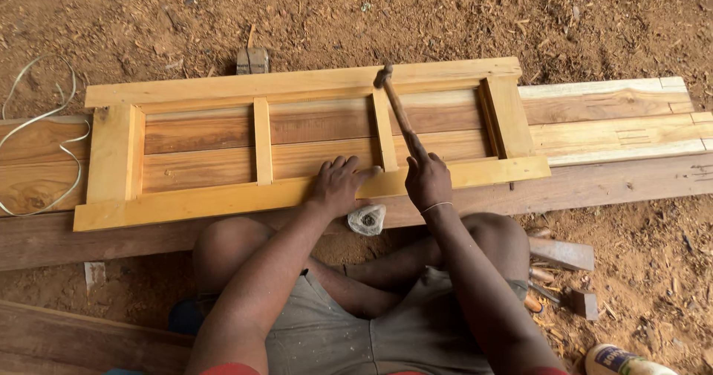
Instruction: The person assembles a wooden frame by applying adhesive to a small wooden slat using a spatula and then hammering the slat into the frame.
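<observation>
Here we had our right hand (428, 182) closed around the handle of a hammer (399, 115), index finger laid along it, and the head sat up beyond the hand on the far rail of the frame (297, 85). Our left hand (339, 186) lay just beside the right, palm down and fingers loosely spread on the near rail, gripping nothing. The frame rested flat on planks (609, 119) that ran out past both hands. Just below the hands, between our knees, sat a small clear bag (367, 219). Down to the right of the right arm lay more tools (564, 271) in the dirt. Far off to the left of the left hand curled a pale strap (44, 115).
</observation>
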